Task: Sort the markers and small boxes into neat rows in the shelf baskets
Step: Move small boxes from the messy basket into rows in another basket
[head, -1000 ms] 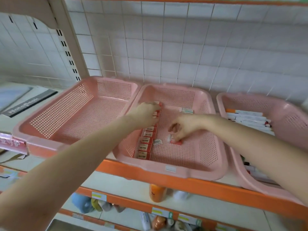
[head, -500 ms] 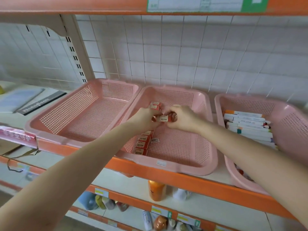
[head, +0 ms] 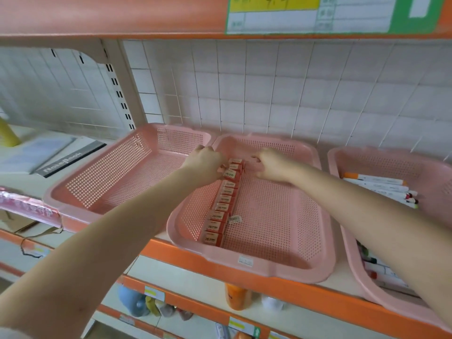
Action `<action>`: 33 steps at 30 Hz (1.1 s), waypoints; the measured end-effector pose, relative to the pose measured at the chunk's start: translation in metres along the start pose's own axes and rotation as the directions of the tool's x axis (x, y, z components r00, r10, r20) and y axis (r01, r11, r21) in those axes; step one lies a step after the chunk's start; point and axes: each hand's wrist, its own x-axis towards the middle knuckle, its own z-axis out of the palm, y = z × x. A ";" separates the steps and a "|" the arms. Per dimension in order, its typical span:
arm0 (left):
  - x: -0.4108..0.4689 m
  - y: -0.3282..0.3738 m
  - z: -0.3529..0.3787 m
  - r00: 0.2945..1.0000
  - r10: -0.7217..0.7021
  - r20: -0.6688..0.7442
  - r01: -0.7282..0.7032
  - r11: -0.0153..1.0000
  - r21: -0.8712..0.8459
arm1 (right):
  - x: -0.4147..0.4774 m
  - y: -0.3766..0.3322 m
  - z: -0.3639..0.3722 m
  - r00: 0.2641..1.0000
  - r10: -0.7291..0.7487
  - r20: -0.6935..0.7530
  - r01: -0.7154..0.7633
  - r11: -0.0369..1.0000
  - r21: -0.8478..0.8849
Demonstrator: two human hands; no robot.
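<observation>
1. My left hand (head: 205, 162) reaches into the middle basket (head: 281, 272), at the far end of its left wall. Its fingers are curled and pinch the left end of a small box (head: 230, 174).
2. That small box sits a little higher than its neighbours, just right of my left fingertips and between my two hands.
3. My right hand (head: 271, 165) is just beside it on the other side, fingers curled in towards the farthest boxes. I cannot tell whether they grip anything.
4. The row of boxes (head: 221, 209) runs from under my left hand back towards me along the left wall, box touching box, labels up.
5. A loose barcode sticker (head: 235, 219) lies on the basket floor just right of the row, nearer me than both hands.
6. Under and beyond my right forearm, the right basket (head: 342, 155) holds markers (head: 376, 184), stacked side by side.
7. Left of my left hand is the left basket (head: 80, 211), touching the middle one.
8. Farther left, a notebook (head: 66, 160) lies flat on the shelf (head: 171, 253).
</observation>
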 end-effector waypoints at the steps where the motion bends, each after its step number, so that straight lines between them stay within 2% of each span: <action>1: 0.004 -0.001 0.001 1.000 0.004 0.017 -0.005 0.999 0.042 | 0.006 0.003 0.002 0.999 0.032 0.009 -0.032 0.999 0.002; 6: 0.031 0.002 0.013 0.991 0.048 0.122 -0.075 0.971 0.229 | 0.026 0.008 0.005 0.995 0.069 0.068 -0.078 0.988 0.136; 9: 0.046 0.001 0.025 0.993 0.037 0.112 -0.062 0.970 0.234 | 0.039 0.008 0.007 0.995 0.078 0.058 -0.087 0.979 0.182; 15: 0.051 0.001 0.029 0.994 0.073 0.076 -0.091 0.957 0.276 | 0.057 0.006 0.016 0.998 0.066 0.011 -0.067 0.984 0.166; 23: 0.047 0.002 0.029 0.996 0.088 -0.010 -0.081 0.953 0.290 | 0.060 0.009 0.031 0.993 0.117 -0.024 -0.103 0.938 0.330; 29: 0.046 0.003 0.029 0.996 0.087 -0.004 -0.082 0.955 0.285 | 0.059 0.012 0.032 0.995 0.098 -0.017 -0.090 0.960 0.266; 33: 0.046 0.002 0.031 0.996 0.090 -0.025 -0.079 0.954 0.288 | 0.060 0.016 0.035 0.997 0.074 -0.031 -0.061 0.954 0.293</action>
